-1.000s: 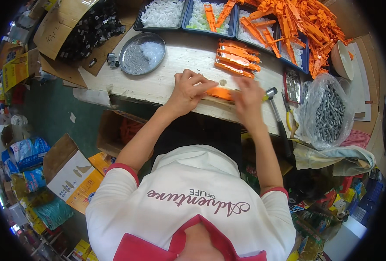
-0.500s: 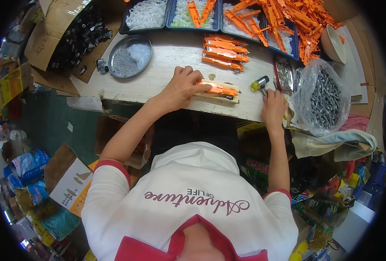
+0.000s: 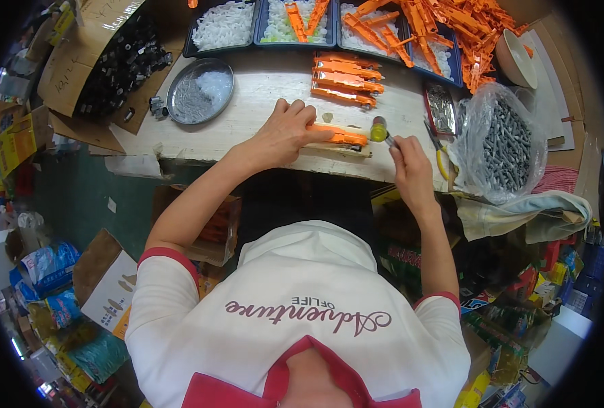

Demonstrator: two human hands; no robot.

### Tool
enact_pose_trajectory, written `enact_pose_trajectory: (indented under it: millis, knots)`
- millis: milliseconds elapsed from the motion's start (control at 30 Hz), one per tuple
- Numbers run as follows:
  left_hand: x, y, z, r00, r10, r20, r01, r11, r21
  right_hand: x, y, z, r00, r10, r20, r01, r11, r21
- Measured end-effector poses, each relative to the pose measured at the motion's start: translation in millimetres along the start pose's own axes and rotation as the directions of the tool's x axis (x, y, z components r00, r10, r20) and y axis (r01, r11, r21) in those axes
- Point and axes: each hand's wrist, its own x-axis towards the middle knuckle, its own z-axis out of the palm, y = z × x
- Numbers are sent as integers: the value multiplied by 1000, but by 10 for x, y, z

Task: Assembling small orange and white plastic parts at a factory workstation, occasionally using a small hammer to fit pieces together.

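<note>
Fingers of my left hand (image 3: 281, 138) grip and press the left end of a long orange plastic part (image 3: 347, 137). The part lies in a pale block-like holder (image 3: 354, 151) near the table's front edge. My right hand (image 3: 413, 171) is closed round the handle of a small hammer (image 3: 379, 129) with a yellow-green and dark head. That head is raised just beyond the right end of the orange part, apart from it. Farther back lie several assembled orange parts (image 3: 346, 79) side by side. Yellow-handled pliers (image 3: 442, 155) rest to the right of my right hand.
Blue trays (image 3: 294, 45) of small white pieces line the back, with a heap of orange parts (image 3: 475, 47) at right. A round metal dish (image 3: 179, 109) stands left. A clear bag of grey screw-like pieces (image 3: 502, 146) and a red-rimmed tray (image 3: 441, 112) sit right.
My right hand has lifted the hammer off the table and brought it left, close to the orange part. Pliers now show where that hand was. My left hand stays on the part.
</note>
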Motion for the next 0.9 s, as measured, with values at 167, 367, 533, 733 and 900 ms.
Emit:
enact_pose_trajectory:
  millis: [167, 367, 533, 733, 900]
  knots:
    - [54, 52, -80, 996, -9, 92, 1, 997, 83, -8, -220, 23, 998, -32, 55, 32, 999, 3]
    - [67, 67, -34, 998, -8, 57, -1, 989, 146, 108, -315, -10, 990, 1, 143, 18, 991, -129]
    - [70, 103, -55, 999, 28, 42, -35, 985, 170, 114, -451, -29, 1000, -28, 5, 28, 995, -94]
    - [92, 113, -52, 1000, 24, 17, -27, 983, 179, 179, -404, 15, 985, 39, 166, -7, 982, -187]
    - [58, 103, -38, 998, 48, -38, -41, 987, 157, 154, -468, 96, 936, 163, 311, -35, 924, -380]
